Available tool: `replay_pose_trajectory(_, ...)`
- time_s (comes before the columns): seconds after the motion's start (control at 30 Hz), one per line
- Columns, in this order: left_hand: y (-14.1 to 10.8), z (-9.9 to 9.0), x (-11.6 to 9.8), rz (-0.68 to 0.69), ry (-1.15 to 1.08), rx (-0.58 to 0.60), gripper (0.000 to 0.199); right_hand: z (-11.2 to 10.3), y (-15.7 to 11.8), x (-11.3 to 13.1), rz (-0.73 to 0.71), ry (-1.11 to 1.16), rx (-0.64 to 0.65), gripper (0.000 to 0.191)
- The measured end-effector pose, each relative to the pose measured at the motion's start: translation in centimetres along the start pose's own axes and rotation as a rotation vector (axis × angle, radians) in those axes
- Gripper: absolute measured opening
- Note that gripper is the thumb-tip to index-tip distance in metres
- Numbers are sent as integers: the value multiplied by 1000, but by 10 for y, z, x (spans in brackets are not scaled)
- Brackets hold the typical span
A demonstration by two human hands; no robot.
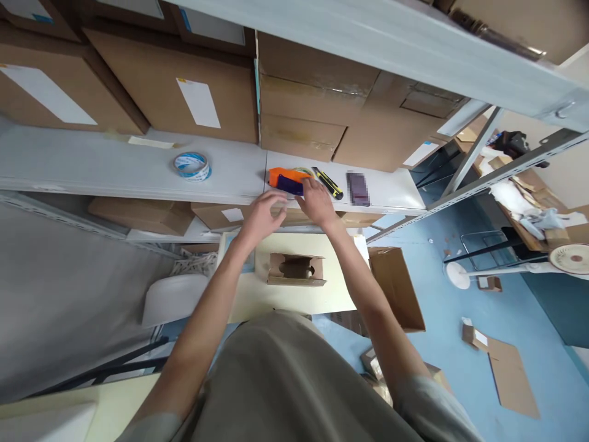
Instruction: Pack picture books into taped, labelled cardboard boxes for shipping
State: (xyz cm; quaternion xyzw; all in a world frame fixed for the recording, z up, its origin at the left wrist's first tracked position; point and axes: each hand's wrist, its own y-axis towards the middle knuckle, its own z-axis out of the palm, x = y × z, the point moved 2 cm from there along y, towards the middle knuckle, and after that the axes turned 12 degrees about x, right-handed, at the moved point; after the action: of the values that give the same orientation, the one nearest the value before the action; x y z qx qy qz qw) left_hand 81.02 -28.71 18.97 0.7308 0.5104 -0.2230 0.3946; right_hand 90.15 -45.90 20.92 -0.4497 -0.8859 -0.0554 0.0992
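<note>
On the grey shelf point(234, 178) lies an orange and dark blue tape dispenser point(278, 177) with a roll in it. My right hand point(316, 201) has its fingers closed around the dispenser's right end. Just left of it, at the shelf's front edge, my left hand point(265, 213) is held with thumb and fingers apart, holding nothing. A yellow and black utility knife point(329, 184) rests right of the dispenser, near my right hand. Below my arms, a small open cardboard box point(276, 281) stands on a pale table point(251, 301), with a dark object point(294, 268) inside.
A blue and white tape roll point(192, 167) sits farther left on the shelf; a blurred dark rectangle point(358, 188) lies right. Large cardboard boxes point(221, 67) line the back. A metal beam point(368, 37) crosses overhead. An open carton point(398, 288) and a fan point(570, 259) stand right.
</note>
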Motion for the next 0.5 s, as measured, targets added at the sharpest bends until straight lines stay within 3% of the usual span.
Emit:
replay_pose_trajectory(0.13,11,-6,-8,16,18,-68,20,12,51,4,98,-96,163,50)
replay_pose_trajectory(0.27,-1,3,6,-88,-42,-72,22,24,57,-7,116,-5,131,47)
replay_pose_trajectory(0.37,-21,14,15,-179,-158,-104,20,30,33,-10,72,224,39,50)
replay_pose_trajectory(0.5,-68,36,8,-233,-333,-180,19,47,-39,9,-33,717,13,60)
